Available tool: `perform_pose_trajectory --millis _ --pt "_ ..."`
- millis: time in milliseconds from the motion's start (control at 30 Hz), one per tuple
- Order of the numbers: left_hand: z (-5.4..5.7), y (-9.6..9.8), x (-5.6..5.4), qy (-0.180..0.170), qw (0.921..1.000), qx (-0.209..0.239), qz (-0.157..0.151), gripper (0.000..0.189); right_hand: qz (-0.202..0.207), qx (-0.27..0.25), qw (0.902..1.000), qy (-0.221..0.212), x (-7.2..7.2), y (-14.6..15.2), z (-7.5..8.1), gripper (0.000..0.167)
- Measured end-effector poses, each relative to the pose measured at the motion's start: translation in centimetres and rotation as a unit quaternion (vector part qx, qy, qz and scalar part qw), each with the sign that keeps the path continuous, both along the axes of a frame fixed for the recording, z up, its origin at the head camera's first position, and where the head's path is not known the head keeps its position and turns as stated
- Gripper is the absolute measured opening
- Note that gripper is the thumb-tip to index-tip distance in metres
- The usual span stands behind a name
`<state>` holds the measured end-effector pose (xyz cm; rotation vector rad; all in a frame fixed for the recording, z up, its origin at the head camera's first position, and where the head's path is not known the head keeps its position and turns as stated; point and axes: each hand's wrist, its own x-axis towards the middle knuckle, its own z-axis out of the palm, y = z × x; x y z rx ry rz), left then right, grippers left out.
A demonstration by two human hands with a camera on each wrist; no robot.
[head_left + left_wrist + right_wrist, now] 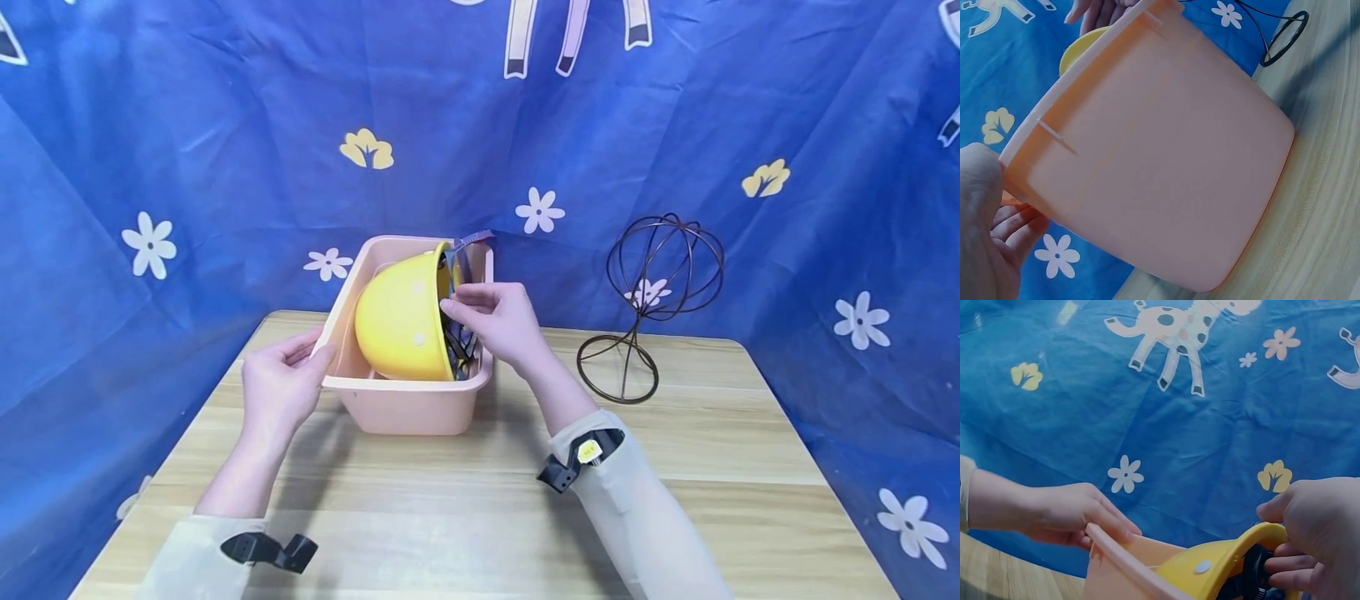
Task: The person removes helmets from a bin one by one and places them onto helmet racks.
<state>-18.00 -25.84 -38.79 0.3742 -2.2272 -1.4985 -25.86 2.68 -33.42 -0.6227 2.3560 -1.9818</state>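
Observation:
A yellow hard hat (401, 317) lies on its side in a pale pink plastic bin (412, 410), its hollow facing right. My left hand (285, 379) grips the bin's left rim between thumb and fingers. At the hat's right edge, my right hand (498, 321) reaches in with the fingers beside the hollow. In the right wrist view, its thumb sits just above the hat's rim (1257, 536); contact is unclear. Dark straps or fittings (1250, 572) show inside the hat. Blue and black items (467, 342) beside the hat are partly hidden.
A dark wire stand (633, 329) with a round cage top stands on the wooden table (697, 425), right of the bin. A blue printed cloth (450, 125) hangs behind and at both sides. Black wrist mounts (581, 458) sit on both forearms.

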Motion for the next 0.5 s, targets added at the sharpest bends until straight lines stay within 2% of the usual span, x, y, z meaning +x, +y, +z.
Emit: perform_pose_trajectory --millis 233,500 --pt "-0.2 -0.3 -0.1 0.009 0.9999 -0.006 0.002 0.038 0.022 -0.007 0.9982 -0.055 -1.2 -1.2 0.3 0.043" --pt "-0.1 0.0 0.0 0.01 0.9999 -0.002 -0.006 0.037 0.023 0.052 0.9959 -0.071 -1.8 -2.2 0.4 0.044"
